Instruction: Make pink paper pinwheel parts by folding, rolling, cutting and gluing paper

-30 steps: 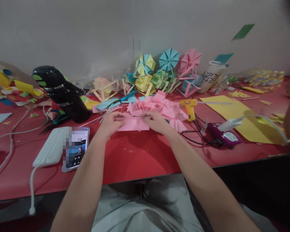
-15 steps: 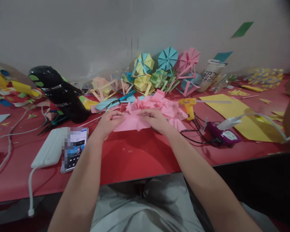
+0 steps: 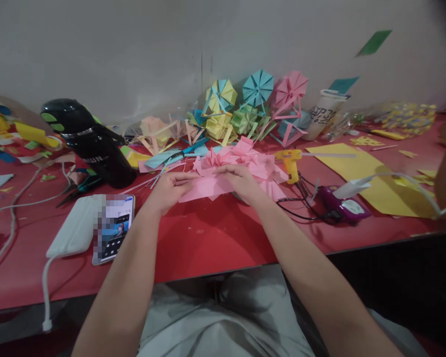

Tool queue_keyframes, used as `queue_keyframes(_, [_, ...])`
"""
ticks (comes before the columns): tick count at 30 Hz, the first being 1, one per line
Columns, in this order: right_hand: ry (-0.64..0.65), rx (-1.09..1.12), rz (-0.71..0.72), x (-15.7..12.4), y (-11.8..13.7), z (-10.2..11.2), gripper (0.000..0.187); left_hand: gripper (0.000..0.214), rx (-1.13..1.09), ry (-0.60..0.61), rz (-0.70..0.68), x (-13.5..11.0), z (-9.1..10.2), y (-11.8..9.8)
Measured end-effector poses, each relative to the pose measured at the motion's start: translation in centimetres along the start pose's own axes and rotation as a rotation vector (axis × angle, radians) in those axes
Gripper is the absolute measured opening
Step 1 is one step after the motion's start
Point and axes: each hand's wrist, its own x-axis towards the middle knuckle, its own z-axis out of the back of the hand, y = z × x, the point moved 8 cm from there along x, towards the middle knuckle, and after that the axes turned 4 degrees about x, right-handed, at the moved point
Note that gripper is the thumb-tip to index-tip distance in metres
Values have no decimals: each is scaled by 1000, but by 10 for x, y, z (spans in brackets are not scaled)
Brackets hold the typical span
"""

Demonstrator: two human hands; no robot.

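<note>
My left hand (image 3: 169, 190) and my right hand (image 3: 241, 182) both pinch a folded pink paper sheet (image 3: 206, 187) that lies on the red table (image 3: 208, 238). The fingers of each hand are curled onto the sheet's upper edge, left hand at its left end, right hand at its right end. Just behind the sheet lies a heap of folded pink paper shapes (image 3: 250, 161).
A phone (image 3: 113, 229) and a white power bank (image 3: 76, 227) lie at the left, behind them a black bottle (image 3: 91, 144). Coloured paper pinwheels (image 3: 258, 89) stand at the wall. At the right: a yellow glue gun (image 3: 290, 161), a purple device (image 3: 344, 208), yellow sheet (image 3: 364, 171).
My right hand has slid a little leftward along the pink sheet's top edge and both hands have shifted slightly up the table; the sheet stays between them.
</note>
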Motion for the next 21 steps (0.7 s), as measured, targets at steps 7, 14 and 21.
queue_keyframes(7, [58,71,-4,-3,3,-9,21,20,40,85,-60,-1,-14,-10])
queue_keyframes(14, [311,-120,-10,-15,8,-29,32,20,52,117,1,-1,-13,-3])
queue_keyframes(21, [337,-169,-55,-16,5,-27,33,23,46,186,28,-2,-15,-1])
